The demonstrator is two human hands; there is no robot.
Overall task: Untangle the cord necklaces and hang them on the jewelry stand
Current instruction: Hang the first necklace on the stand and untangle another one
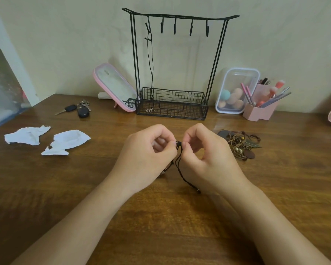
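A person's left hand [149, 150] and right hand [204, 152], fingers [161, 131] curled, pinch a knot at the top of a thin black cord necklace [180, 163] just above a glossy, wood-grained brown counter [161, 217]; its strands trail down between the wrists to the surface. Behind stands a black wire jewelry stand [180, 15] with five hooks and a mesh basket base, one dark cord necklace [151, 69] hanging from the leftmost hook, its pendant in the basket. A tangle of brown cord necklaces [241, 144] with beads and flat pendants lies just right of the hands. Torn white paper [27, 135], keys [78, 109], a pink-framed mirror [115, 87], a clear plastic box [235, 90] of sponges and a pink brush holder [260, 111] line the counter below a cream wall [65, 44].
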